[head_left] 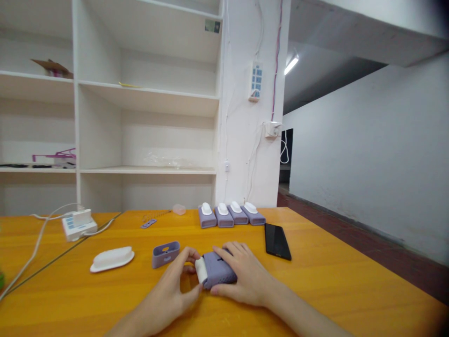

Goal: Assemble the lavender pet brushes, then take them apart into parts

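A purple plastic housing [218,270] lies low over the table in front of me, a white piece [201,270] protruding from its left end. My right hand [243,271] wraps over the housing from the right, thumb along its near side. The thumb and index finger of my left hand [177,281] close around the white piece; the other fingertips are partly hidden. Just beyond my left hand stands an open purple shell [166,254] with a hole in it. Farther left rests a white oval cover [112,259] with a raised middle.
Several purple boxes with white tops [224,217] line the table's far edge. A black phone [277,241] lies right. A small purple plate [148,223], a translucent pink piece [179,209] and a corded power strip [79,227] are on the wooden table [315,290]. White shelves [149,97] stand behind.
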Demonstrator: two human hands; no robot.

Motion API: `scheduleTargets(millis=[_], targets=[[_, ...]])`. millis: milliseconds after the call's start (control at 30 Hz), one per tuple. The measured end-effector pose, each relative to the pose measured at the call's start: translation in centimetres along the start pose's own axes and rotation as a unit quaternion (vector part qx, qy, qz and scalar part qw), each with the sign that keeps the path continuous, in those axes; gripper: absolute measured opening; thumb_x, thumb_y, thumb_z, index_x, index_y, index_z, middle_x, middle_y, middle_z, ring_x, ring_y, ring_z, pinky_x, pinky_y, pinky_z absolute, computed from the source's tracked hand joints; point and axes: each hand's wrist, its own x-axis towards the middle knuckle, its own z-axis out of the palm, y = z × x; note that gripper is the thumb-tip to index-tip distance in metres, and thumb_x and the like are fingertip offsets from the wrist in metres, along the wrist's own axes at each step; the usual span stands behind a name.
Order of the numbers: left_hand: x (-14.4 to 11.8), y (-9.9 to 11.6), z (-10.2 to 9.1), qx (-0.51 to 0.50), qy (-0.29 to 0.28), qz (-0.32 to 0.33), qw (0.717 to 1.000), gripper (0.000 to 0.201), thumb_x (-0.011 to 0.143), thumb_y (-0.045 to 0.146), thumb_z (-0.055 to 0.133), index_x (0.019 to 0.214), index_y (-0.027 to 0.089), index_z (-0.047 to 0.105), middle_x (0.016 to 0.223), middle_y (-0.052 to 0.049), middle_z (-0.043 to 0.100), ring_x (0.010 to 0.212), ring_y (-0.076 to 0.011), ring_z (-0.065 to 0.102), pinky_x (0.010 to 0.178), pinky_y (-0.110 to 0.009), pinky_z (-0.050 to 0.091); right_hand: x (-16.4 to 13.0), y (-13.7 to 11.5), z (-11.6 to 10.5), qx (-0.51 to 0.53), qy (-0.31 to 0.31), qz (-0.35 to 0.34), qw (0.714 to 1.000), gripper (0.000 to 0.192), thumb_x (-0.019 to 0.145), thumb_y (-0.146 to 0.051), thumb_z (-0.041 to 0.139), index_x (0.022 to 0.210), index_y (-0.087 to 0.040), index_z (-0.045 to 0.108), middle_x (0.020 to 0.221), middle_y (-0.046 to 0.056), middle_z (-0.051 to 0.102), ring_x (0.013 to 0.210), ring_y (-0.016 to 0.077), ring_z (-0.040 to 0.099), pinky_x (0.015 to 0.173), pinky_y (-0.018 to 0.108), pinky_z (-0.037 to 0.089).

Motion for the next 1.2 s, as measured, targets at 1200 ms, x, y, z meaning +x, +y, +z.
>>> scheduleTargets(millis=[1200], targets=[[-0.2, 0.8, -0.2, 0.0, -0.005, -0.001, 1.0, 0.044, 0.087, 0.023, 0.071, 0.125, 0.032, 0.053, 0.129, -0.002, 0.06, 0.121, -0.0243, 0.057, 0.108, -0.039, 0.046, -0.1, -0.2, 0.1, -0.006, 0.0, 0.007, 1.0, 0.083, 0.078, -0.07, 0.07, 0.146, -0.029, 0.048, 0.129, 0.01, 0.058, 0.118, 0.0318, 0.052, 0.104, 0.048, 0.038]])
